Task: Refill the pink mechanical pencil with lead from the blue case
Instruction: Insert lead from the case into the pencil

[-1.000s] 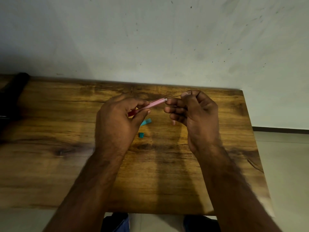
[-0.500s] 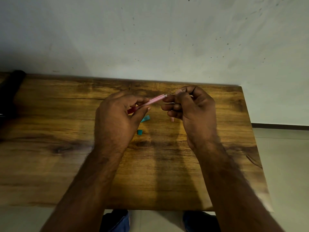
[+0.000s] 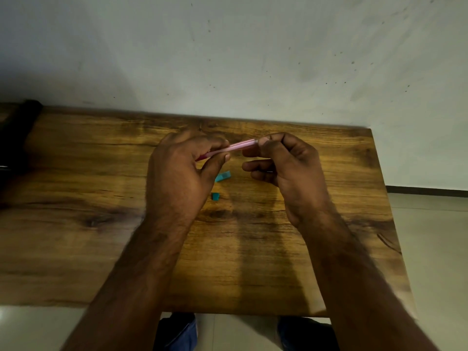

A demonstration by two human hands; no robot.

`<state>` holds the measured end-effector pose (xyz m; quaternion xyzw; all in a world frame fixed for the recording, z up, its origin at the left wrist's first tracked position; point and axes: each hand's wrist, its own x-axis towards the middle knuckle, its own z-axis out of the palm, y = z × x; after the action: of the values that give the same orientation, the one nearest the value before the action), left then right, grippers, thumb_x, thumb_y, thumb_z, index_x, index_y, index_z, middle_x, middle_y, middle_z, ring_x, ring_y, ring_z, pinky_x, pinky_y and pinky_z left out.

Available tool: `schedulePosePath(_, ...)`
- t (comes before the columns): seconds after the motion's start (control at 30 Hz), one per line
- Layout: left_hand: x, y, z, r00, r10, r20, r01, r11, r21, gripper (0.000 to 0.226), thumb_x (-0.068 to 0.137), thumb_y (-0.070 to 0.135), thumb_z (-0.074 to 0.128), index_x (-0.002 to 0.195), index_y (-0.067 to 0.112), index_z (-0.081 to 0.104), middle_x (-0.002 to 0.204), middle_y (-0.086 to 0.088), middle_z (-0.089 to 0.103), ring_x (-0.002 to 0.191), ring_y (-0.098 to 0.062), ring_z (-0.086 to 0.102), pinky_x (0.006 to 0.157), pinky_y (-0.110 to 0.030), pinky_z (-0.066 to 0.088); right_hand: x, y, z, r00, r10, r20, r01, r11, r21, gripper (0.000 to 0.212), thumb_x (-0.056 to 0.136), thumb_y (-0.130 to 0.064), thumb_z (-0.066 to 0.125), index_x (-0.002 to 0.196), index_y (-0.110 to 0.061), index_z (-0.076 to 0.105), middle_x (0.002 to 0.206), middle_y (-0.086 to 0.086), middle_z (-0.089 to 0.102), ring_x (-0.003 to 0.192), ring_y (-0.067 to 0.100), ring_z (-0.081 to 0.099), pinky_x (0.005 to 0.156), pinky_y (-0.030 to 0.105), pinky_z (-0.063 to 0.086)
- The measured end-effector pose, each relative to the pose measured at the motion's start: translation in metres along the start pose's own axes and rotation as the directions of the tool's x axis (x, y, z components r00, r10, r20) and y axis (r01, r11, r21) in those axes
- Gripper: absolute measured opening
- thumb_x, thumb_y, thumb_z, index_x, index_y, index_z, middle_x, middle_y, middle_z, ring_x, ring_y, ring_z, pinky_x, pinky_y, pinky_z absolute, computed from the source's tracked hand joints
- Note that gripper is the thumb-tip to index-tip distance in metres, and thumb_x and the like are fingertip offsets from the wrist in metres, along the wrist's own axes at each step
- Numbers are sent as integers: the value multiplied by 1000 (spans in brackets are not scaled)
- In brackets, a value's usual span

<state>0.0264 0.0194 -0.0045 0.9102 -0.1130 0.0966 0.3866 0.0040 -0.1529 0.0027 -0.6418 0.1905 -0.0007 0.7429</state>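
My left hand (image 3: 177,173) grips the pink mechanical pencil (image 3: 234,147) above the wooden table (image 3: 76,198), its back end pointing right. The pinched thumb and forefinger of my right hand (image 3: 286,168) touch that open end; whether a lead is between them is hidden. The blue lead case (image 3: 223,176) lies on the table under the pencil, partly behind my left thumb. Its small blue cap (image 3: 215,196) lies apart, just nearer me.
A dark object (image 3: 15,138) sits at the table's far left edge. A grey wall rises right behind the table. The table's right edge drops to a tiled floor (image 3: 430,236). My knees show below the front edge.
The thin lead that stuck out past my right fingers a second ago is out of sight. My right fingertips have closed in onto the pencil's end. Both hands stay in place.
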Motion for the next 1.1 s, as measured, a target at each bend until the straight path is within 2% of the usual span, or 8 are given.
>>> schedulePosePath(0.2,0,-2,1,1000,12,-20,-12,1000,-3,26,89,26,78,114,18,79,106,1,76,97,-20,67,82,-47,57,0,-3,-3,995,98,-21,-95,990,99,51,106,-51,42,98,-13,75,92,11,82,79,28,79,66,29,62)
schedulePosePath(0.57,1,2,1,1000,11,-4,-11,1000,6,26,90,26,77,114,19,79,106,2,76,96,-18,66,82,-45,57,3,6,1,994,95,-54,-94,995,26,29,100,-41,62,94,-17,76,90,7,82,75,20,79,64,25,61)
schedulePosePath(0.7,1,2,1,1000,10,-3,-10,1000,4,26,90,26,77,114,18,79,106,1,76,96,-18,67,82,-46,58,6,10,-1,994,88,-68,-90,996,-24,30,99,-43,63,97,-15,76,89,5,82,74,19,79,61,24,59)
schedulePosePath(0.8,1,1,1,1000,9,1,-9,1000,0,26,90,27,77,114,18,79,107,1,76,96,-18,67,82,-45,58,12,9,-11,987,55,-150,-60,998,-32,30,101,-40,62,96,-13,75,84,5,81,64,17,75,56,26,59)
schedulePosePath(0.87,1,0,0,1000,3,-3,-3,1000,-5,25,89,27,78,113,20,80,105,3,76,94,-17,67,82,-44,57,16,8,-22,975,10,-220,-35,993,-110,22,101,-31,63,92,-14,74,79,2,80,58,12,70,53,27,58)
schedulePosePath(0.97,1,-1,0,1000,-3,-9,3,1000,-14,24,88,27,78,112,21,80,102,6,75,92,-17,66,80,-44,57,20,13,-39,963,-99,-253,-25,896,-444,11,97,-22,65,90,-21,74,80,-3,78,67,14,73,62,38,61)
schedulePosePath(1.03,1,-1,0,1000,-2,-7,2,1000,-18,24,88,27,79,111,21,80,100,8,74,91,-18,66,79,-45,57,20,15,-43,970,-148,-192,-17,749,-663,8,93,-23,67,90,-25,75,81,-10,74,77,14,71,67,30,56)
schedulePosePath(1.1,1,-1,0,1000,0,-4,0,1000,-13,24,88,27,78,111,21,80,98,11,70,91,-19,66,79,-45,57,18,16,-43,980,-149,-132,-8,631,-775,10,91,-22,68,91,-28,76,81,-17,67,81,11,66,61,19,44)
